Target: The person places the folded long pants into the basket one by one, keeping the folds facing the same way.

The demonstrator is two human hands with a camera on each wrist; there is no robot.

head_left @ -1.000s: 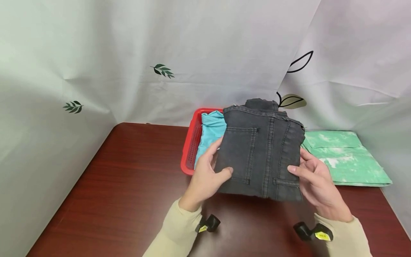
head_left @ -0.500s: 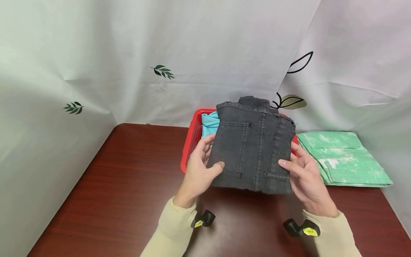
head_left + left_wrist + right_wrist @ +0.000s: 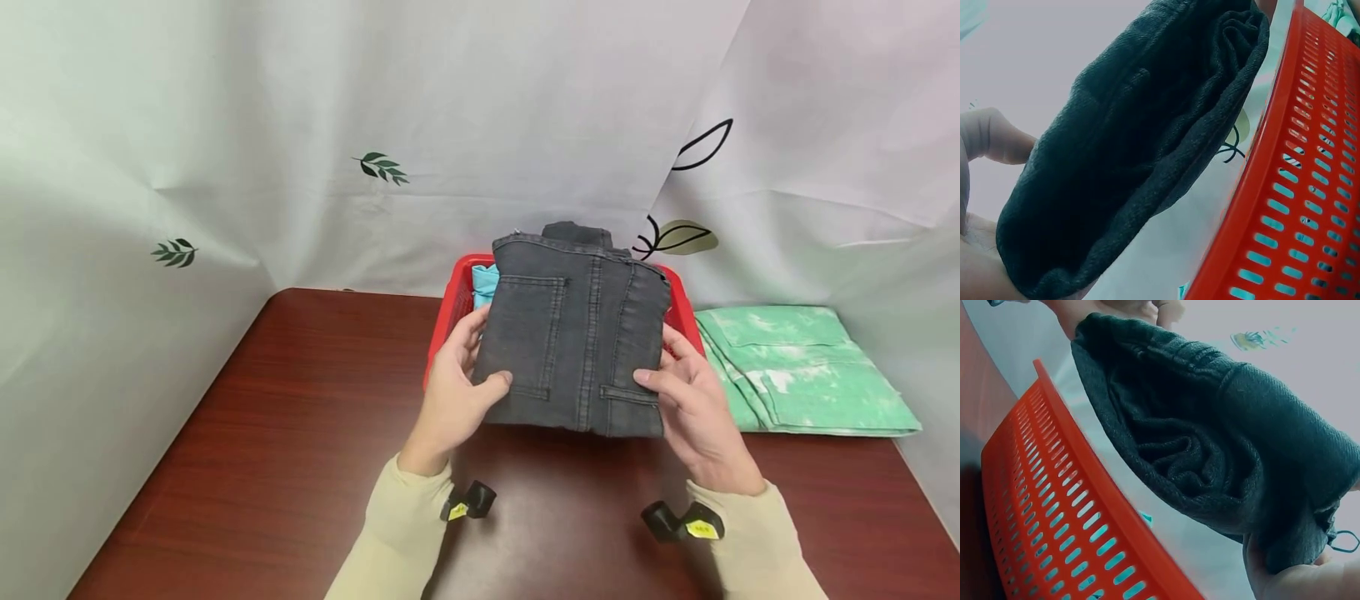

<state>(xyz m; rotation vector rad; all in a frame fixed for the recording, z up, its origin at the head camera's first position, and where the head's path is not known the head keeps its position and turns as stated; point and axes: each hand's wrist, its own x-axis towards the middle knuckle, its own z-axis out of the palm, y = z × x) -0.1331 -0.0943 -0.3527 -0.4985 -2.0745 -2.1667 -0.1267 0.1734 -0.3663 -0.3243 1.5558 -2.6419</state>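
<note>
A folded pair of dark grey jeans [image 3: 570,333], a back pocket and stitched seams showing, hangs above a red plastic basket [image 3: 681,308]. My left hand [image 3: 457,392] grips its left side, thumb on top and fingers underneath. On the right side my right hand [image 3: 701,408] holds it the same way. Both wrist views show the jeans' [image 3: 1122,137] rolled inner layers, clear of the basket's slotted wall [image 3: 1066,500]. A light blue cloth [image 3: 484,285] lies in the basket, mostly hidden behind the jeans.
Right of the basket, a folded green and white cloth [image 3: 817,367] lies on the brown wooden table [image 3: 300,400]. White curtains [image 3: 450,108] with leaf prints enclose the table at the back and sides.
Both hands have carried the jeans left and slightly away from me, over the basket. More of the basket's right rim shows now, and less of the blue cloth.
</note>
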